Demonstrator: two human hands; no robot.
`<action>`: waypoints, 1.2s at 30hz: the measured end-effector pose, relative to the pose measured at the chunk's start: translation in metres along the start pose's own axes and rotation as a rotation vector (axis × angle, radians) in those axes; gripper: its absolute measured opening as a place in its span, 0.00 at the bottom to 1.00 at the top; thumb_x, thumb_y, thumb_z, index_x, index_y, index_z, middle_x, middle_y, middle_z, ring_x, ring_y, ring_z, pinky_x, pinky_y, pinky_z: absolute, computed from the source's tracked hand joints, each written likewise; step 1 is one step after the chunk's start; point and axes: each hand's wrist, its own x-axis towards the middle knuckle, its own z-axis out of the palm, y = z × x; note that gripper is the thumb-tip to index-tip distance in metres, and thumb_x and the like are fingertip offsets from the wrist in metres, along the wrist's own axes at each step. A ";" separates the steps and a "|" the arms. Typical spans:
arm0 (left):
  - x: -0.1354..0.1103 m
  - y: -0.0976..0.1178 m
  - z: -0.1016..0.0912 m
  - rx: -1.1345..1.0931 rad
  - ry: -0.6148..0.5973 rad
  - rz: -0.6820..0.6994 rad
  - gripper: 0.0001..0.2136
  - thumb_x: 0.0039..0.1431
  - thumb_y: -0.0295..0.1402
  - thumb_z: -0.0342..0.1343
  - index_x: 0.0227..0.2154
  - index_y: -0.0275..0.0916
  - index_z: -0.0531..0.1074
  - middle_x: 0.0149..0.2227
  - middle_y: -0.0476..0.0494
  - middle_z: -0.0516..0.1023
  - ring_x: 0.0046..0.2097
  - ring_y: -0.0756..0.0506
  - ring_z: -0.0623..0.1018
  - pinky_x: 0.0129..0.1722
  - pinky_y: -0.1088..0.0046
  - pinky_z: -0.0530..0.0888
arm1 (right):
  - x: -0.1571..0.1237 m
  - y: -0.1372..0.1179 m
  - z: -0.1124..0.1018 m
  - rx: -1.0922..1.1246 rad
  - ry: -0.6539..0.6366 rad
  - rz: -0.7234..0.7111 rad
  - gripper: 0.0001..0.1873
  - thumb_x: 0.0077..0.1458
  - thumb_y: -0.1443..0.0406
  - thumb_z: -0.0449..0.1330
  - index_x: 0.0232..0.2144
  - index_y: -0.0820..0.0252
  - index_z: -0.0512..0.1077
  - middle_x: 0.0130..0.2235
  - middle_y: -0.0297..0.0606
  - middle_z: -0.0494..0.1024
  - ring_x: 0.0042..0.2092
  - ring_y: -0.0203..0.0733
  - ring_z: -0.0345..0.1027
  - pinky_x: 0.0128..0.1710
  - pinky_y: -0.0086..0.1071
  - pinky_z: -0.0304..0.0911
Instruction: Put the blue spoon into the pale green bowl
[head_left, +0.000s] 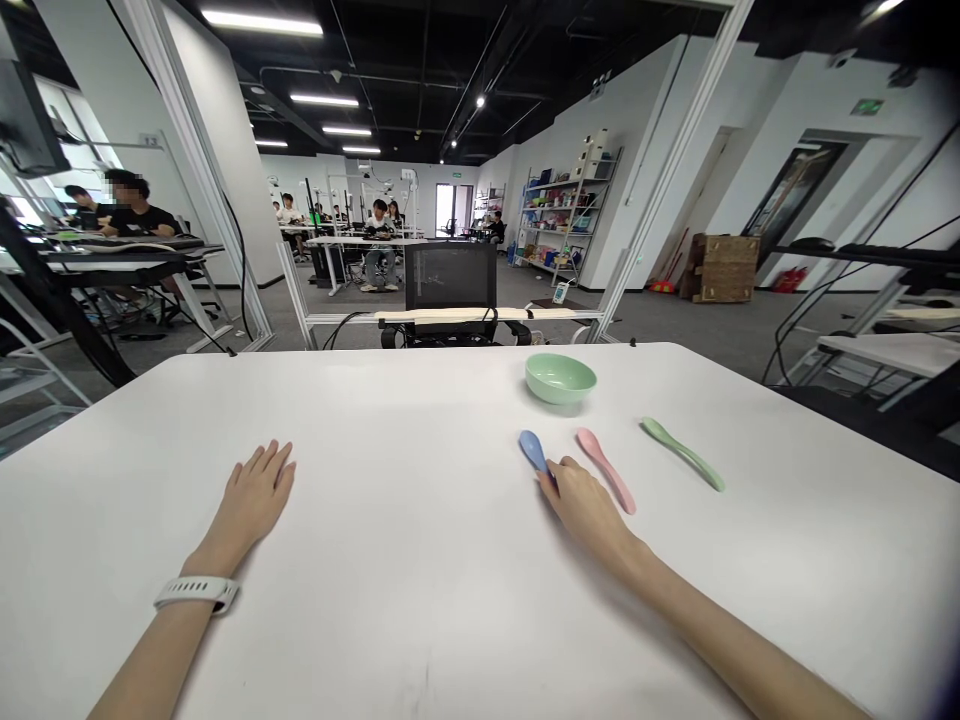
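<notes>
Nearest item: a white table (375, 420), its top filling the lower part of the view. On it, the left hand (255, 497), palm down, fingers spread and lying flat, holding nothing; a white wristwatch (196, 592) on that wrist. The right hand (585, 507), well apart from the left, lies to the right of centre with its fingers curled over the lower end of a blue spoon (534, 450); whether they grip the handle or only cover it cannot be told. The spoon's bowl end sticks out beyond the fingers. Just beside that hand, a pink spoon (606, 470), lying at a slant and nearly touching it. Further right and apart, a green spoon (682, 454), also at a slant. Beyond the blue and pink spoons, near the far table edge, a green bowl (561, 378), upright. Past the table: a black mesh chair back (450, 277); seated people at desks (379, 235); a shelving unit (566, 225) stocked with assorted goods; a wooden crate (720, 268) against the far wall.
</notes>
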 end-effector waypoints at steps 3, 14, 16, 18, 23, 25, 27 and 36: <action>0.000 0.000 0.000 0.006 0.002 -0.005 0.36 0.78 0.43 0.33 0.77 0.29 0.68 0.81 0.27 0.66 0.82 0.30 0.65 0.81 0.41 0.62 | 0.002 -0.002 0.003 0.136 0.001 -0.033 0.20 0.78 0.65 0.53 0.28 0.53 0.66 0.36 0.41 0.77 0.32 0.41 0.71 0.34 0.34 0.60; 0.001 -0.001 0.003 -0.004 0.031 -0.002 0.34 0.78 0.42 0.35 0.76 0.31 0.70 0.80 0.28 0.68 0.82 0.30 0.66 0.80 0.41 0.64 | 0.003 -0.001 0.016 0.357 0.050 -0.123 0.21 0.76 0.59 0.54 0.26 0.51 0.61 0.34 0.39 0.74 0.30 0.42 0.67 0.35 0.36 0.61; 0.002 -0.002 0.003 -0.007 0.018 0.000 0.36 0.77 0.43 0.34 0.76 0.30 0.69 0.80 0.27 0.67 0.82 0.29 0.66 0.81 0.40 0.62 | 0.003 -0.001 0.017 0.366 0.055 -0.127 0.21 0.76 0.59 0.55 0.26 0.51 0.62 0.34 0.39 0.74 0.31 0.42 0.67 0.35 0.36 0.60; 0.002 -0.002 0.002 -0.007 0.001 -0.001 0.37 0.77 0.43 0.33 0.77 0.28 0.68 0.81 0.27 0.66 0.82 0.29 0.65 0.81 0.40 0.61 | 0.003 -0.002 0.017 0.374 0.062 -0.133 0.22 0.76 0.59 0.55 0.26 0.51 0.63 0.34 0.39 0.74 0.31 0.42 0.68 0.34 0.36 0.60; 0.002 -0.002 0.001 -0.006 0.009 -0.002 0.36 0.77 0.44 0.34 0.76 0.31 0.69 0.81 0.29 0.67 0.82 0.30 0.65 0.81 0.42 0.62 | 0.003 -0.001 0.018 0.392 0.072 -0.149 0.22 0.77 0.58 0.55 0.27 0.51 0.64 0.34 0.38 0.74 0.31 0.43 0.68 0.35 0.36 0.62; 0.002 -0.002 0.002 -0.003 0.019 -0.002 0.35 0.77 0.43 0.35 0.76 0.32 0.70 0.80 0.29 0.68 0.82 0.31 0.66 0.80 0.42 0.63 | 0.003 0.001 0.020 0.395 0.074 -0.155 0.21 0.77 0.57 0.54 0.27 0.51 0.64 0.35 0.39 0.74 0.31 0.43 0.68 0.35 0.36 0.62; 0.002 -0.003 0.003 0.000 0.018 -0.004 0.35 0.77 0.43 0.36 0.76 0.32 0.70 0.80 0.29 0.68 0.82 0.31 0.66 0.80 0.43 0.64 | 0.004 0.002 0.022 0.397 0.077 -0.159 0.21 0.77 0.56 0.53 0.28 0.51 0.64 0.35 0.39 0.74 0.31 0.43 0.68 0.34 0.36 0.62; 0.002 -0.005 0.006 -0.027 0.043 0.008 0.36 0.76 0.44 0.34 0.76 0.32 0.71 0.79 0.28 0.69 0.81 0.29 0.67 0.80 0.39 0.64 | 0.005 0.005 0.024 0.421 0.076 -0.169 0.25 0.77 0.50 0.49 0.27 0.50 0.64 0.35 0.42 0.75 0.31 0.44 0.68 0.35 0.38 0.65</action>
